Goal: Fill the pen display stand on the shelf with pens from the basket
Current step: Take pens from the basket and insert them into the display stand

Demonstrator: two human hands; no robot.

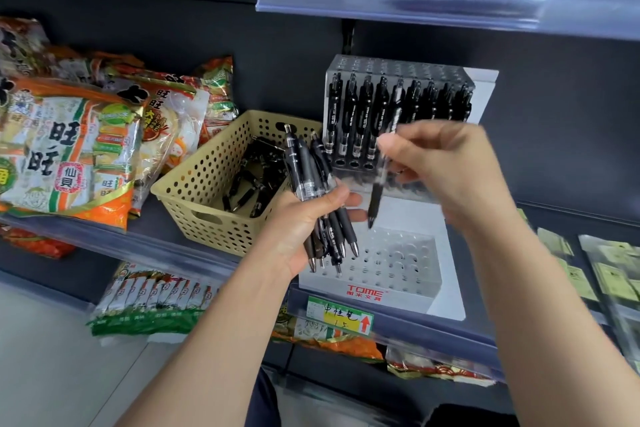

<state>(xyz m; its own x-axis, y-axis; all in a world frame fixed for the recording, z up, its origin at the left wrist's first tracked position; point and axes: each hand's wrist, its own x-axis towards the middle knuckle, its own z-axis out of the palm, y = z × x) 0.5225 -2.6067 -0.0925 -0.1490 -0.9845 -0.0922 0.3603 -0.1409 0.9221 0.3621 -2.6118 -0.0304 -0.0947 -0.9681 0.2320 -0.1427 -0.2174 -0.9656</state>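
Observation:
A clear acrylic pen display stand (398, 274) sits on the shelf, its back tier holding a row of black pens (360, 114) and its front tier's holes bare. My left hand (301, 225) grips a bundle of several black pens (311, 170), tips down, just left of the stand. My right hand (446, 166) pinches a single black pen (375, 198), tip down, above the front tier. The beige perforated basket (211, 191) stands left of the stand with more black pens (252, 180) lying inside.
Large snack bags (69, 149) fill the shelf left of the basket. A price label (341, 319) hangs on the shelf edge (433, 333) below the stand. More packets (152, 302) lie on the lower shelf, and an upper shelf overhangs.

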